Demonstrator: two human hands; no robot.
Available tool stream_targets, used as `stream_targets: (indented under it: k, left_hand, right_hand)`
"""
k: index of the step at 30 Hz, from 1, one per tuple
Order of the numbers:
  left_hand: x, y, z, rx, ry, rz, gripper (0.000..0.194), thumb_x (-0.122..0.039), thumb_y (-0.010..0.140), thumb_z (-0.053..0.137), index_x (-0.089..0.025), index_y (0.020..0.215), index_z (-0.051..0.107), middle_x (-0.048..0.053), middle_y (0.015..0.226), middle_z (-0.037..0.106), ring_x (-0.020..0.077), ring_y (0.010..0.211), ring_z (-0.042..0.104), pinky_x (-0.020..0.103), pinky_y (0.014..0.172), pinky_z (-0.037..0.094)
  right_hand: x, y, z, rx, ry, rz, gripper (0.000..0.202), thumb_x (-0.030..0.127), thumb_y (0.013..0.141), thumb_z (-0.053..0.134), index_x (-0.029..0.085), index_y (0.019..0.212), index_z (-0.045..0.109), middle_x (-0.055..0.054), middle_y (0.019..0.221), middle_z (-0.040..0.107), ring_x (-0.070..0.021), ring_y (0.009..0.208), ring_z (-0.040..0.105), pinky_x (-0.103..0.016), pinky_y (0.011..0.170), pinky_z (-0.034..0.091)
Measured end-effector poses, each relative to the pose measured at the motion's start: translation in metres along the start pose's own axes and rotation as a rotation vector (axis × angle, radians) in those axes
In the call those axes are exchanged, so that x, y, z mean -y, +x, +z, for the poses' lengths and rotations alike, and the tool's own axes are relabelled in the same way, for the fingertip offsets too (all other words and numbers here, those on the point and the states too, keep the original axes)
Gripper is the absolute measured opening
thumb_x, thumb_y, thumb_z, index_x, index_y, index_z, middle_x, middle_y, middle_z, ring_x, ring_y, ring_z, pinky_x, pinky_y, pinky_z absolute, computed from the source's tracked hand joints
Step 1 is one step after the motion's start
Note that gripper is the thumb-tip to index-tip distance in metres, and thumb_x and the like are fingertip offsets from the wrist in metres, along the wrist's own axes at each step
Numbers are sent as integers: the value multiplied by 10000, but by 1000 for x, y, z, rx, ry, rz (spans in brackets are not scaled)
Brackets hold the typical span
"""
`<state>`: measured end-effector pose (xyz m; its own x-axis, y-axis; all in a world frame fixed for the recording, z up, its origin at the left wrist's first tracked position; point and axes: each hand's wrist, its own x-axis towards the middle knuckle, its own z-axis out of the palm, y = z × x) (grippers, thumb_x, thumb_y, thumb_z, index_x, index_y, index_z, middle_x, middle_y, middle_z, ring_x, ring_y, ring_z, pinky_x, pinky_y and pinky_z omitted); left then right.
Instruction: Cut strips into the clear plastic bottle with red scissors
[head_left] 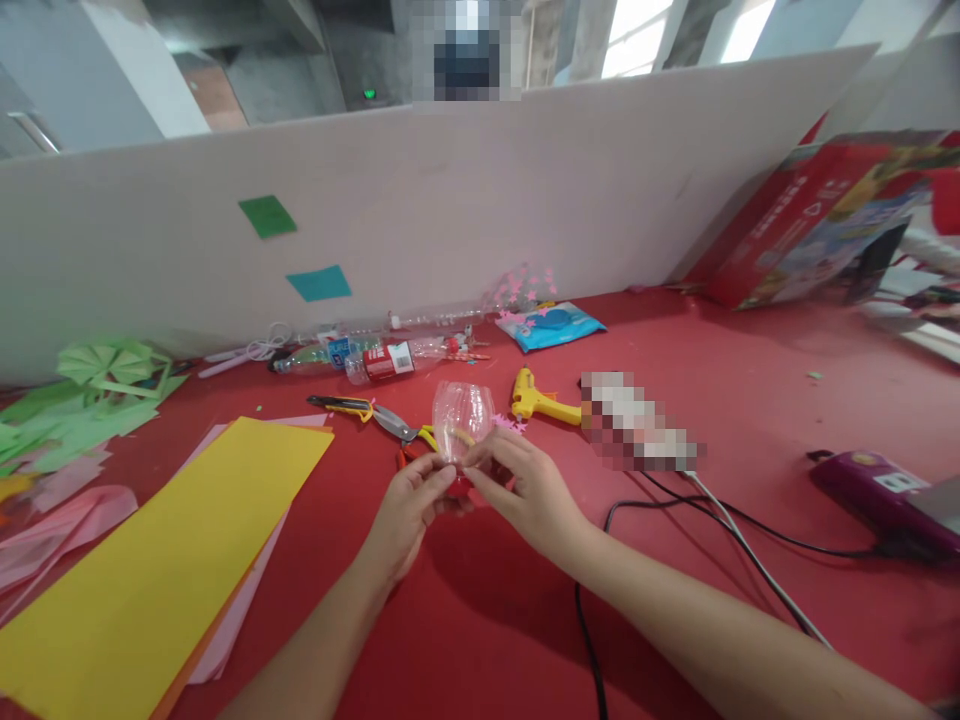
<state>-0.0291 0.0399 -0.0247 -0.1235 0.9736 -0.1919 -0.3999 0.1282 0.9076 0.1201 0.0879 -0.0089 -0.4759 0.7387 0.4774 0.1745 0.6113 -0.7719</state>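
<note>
Both hands hold a cut clear plastic bottle piece point(459, 405) just above the red table, its wide part facing away from me. Something red shows at its near end between my fingers, partly hidden. My left hand point(411, 502) grips the left side of that near end with thumb and fingers. My right hand point(529, 488) pinches it from the right. Right behind lie scissors point(395, 424) with their handles partly covered by the piece and my left hand. Pink paper stars point(510, 425) are beside it, and a yellow glue gun point(545, 402) rests to the right.
Yellow paper sheets point(169, 570) lie left, with green paper scraps point(105, 400) beyond. A utility knife point(341, 406), plastic bottles point(390, 360) and a blue packet point(555, 325) sit toward the white partition point(450, 210). Black cables point(600, 560) and a purple device point(877, 495) are right.
</note>
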Motion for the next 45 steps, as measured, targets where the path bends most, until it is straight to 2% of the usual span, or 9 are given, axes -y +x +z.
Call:
stream_targets:
  k: [7, 11, 17, 20, 23, 26, 32, 41, 45]
  left_hand:
    - [1, -1, 0, -5, -74, -49, 307, -354, 664, 781, -132, 814, 631, 15, 706, 654, 109, 558, 601, 249, 569, 475]
    - [2, -1, 0, -6, -90, -61, 294, -351, 665, 779, -135, 791, 624, 10, 689, 646, 107, 564, 597, 245, 576, 475]
    - [2, 1, 0, 16, -7, 37, 283, -331, 672, 768, -142, 863, 678, 22, 781, 659, 117, 641, 591, 265, 623, 482]
    - [2, 1, 1, 33, 16, 53, 309, -319, 643, 788, -152, 883, 686, 17, 760, 659, 119, 653, 584, 263, 649, 472]
    - [2, 0, 3, 32, -7, 41, 337, -289, 593, 824, -156, 872, 687, 4, 733, 650, 112, 673, 586, 246, 683, 464]
    - [1, 1, 1, 10, -65, 10, 336, -286, 599, 821, -156, 880, 689, 13, 769, 661, 104, 679, 587, 234, 669, 462]
    - [0, 1, -3, -4, -114, -29, 279, -308, 666, 775, -133, 875, 714, 47, 770, 689, 88, 619, 568, 226, 618, 451]
    - [6, 0, -1, 46, -81, -17, 242, -299, 695, 761, -155, 883, 712, 39, 799, 682, 98, 633, 582, 242, 646, 468]
    - [8, 1, -2, 61, -48, 0, 233, -296, 723, 739, -159, 909, 706, 36, 799, 675, 96, 635, 581, 241, 649, 468]
  right_hand:
    - [-1, -3, 2, 0, -60, -193, 173, 136, 881, 480, 204, 770, 593, -50, 780, 589, -159, 659, 562, -256, 580, 454]
    - [-2, -4, 4, 21, -76, -230, 202, 117, 882, 456, 198, 742, 577, -57, 755, 597, -173, 681, 581, -271, 610, 467]
    - [-1, -4, 4, -14, -63, -84, 138, 155, 874, 499, 206, 775, 580, -38, 741, 587, -165, 634, 551, -264, 573, 449]
    - [0, -6, 4, -22, -78, -114, 137, 163, 885, 488, 206, 803, 590, -42, 763, 595, -161, 641, 553, -265, 584, 454]
    - [2, -7, 5, -12, -78, -189, 134, 168, 897, 484, 202, 876, 612, -62, 828, 628, -163, 683, 578, -266, 609, 472]
    - [4, -7, 3, -34, -55, -204, 151, 159, 892, 485, 203, 932, 624, -55, 829, 630, -156, 673, 567, -263, 608, 471]
    - [7, -2, -4, -90, -32, -85, 180, 115, 861, 498, 210, 917, 639, -18, 768, 583, -147, 659, 549, -247, 598, 459]
    - [6, -1, -1, -69, -15, 12, 170, 128, 860, 535, 215, 955, 646, -23, 818, 611, -146, 683, 577, -235, 576, 461]
    - [5, -1, 0, -82, -16, 10, 165, 133, 863, 527, 205, 955, 643, -29, 822, 617, -145, 686, 583, -234, 578, 461]
